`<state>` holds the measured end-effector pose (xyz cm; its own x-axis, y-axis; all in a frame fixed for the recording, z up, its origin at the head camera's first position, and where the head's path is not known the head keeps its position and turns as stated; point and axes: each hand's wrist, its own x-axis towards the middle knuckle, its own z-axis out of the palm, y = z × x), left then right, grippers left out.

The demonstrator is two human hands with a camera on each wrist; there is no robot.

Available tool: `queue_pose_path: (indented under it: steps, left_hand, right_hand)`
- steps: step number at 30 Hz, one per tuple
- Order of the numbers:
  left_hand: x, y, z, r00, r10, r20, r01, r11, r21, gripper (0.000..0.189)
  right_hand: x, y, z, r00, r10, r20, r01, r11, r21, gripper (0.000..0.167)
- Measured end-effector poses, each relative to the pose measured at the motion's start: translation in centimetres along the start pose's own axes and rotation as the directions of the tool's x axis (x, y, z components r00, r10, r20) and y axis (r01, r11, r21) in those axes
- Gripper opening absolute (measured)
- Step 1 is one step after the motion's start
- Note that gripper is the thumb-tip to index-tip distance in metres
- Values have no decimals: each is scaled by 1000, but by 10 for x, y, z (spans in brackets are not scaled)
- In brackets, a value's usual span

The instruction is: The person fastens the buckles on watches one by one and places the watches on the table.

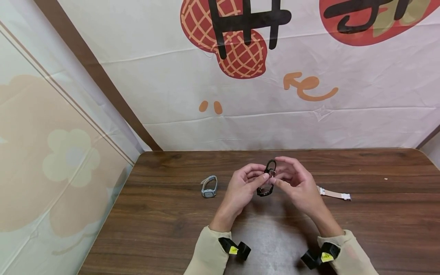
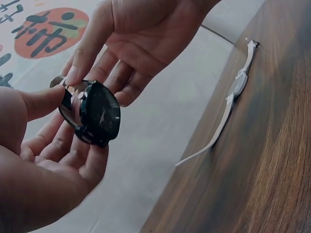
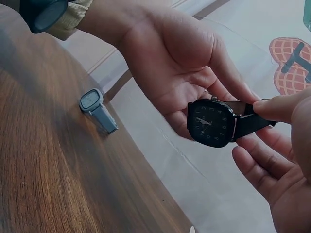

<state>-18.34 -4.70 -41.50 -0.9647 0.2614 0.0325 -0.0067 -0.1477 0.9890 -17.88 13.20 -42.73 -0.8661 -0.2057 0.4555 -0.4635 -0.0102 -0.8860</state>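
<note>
A black wristwatch (image 1: pixel 264 192) is held up between both hands above the table, its dial hanging lowest and its strap forming a loop above. My left hand (image 1: pixel 242 187) pinches the strap from the left between thumb and fingers. From the other side, my right hand (image 1: pixel 298 187) grips the strap too, thumb and fingertips close to the left thumb. In the right wrist view, the dark square-shaped dial (image 3: pixel 211 121) shows pale numerals and hands. The left wrist view has the watch case (image 2: pixel 101 114) edge-on, fingers of both hands around it.
On the brown wooden table (image 1: pixel 154 229), a light blue watch (image 1: pixel 208 193) with a looped strap stands left of the hands. A white watch (image 2: pixel 238 86) lies stretched out to the right, partly hidden by the right hand in the head view. A printed cloth (image 1: pixel 165 91) hangs behind the table.
</note>
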Motion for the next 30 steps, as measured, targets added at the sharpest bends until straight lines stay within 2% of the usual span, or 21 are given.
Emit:
queue_pose_path:
  steps: [4, 14, 21, 30]
  left_hand:
    - [0, -1, -2, 999, 49, -3, -49, 996, 79, 22]
    - [0, 1, -1, 993, 117, -4, -116, 989, 97, 22]
    - [-1, 0, 0, 993, 122, -5, -121, 989, 86, 22]
    - [-1, 0, 2, 993, 118, 0, -117, 989, 94, 23]
  right_hand:
    - [0, -3, 0, 1000, -8, 21, 9, 1000, -26, 58]
    - [1, -5, 1, 998, -55, 20, 56, 996, -69, 54]
    - [1, -6, 2, 998, -66, 11, 66, 997, -46, 52]
    - [-1, -5, 0, 999, -47, -8, 46, 997, -64, 44]
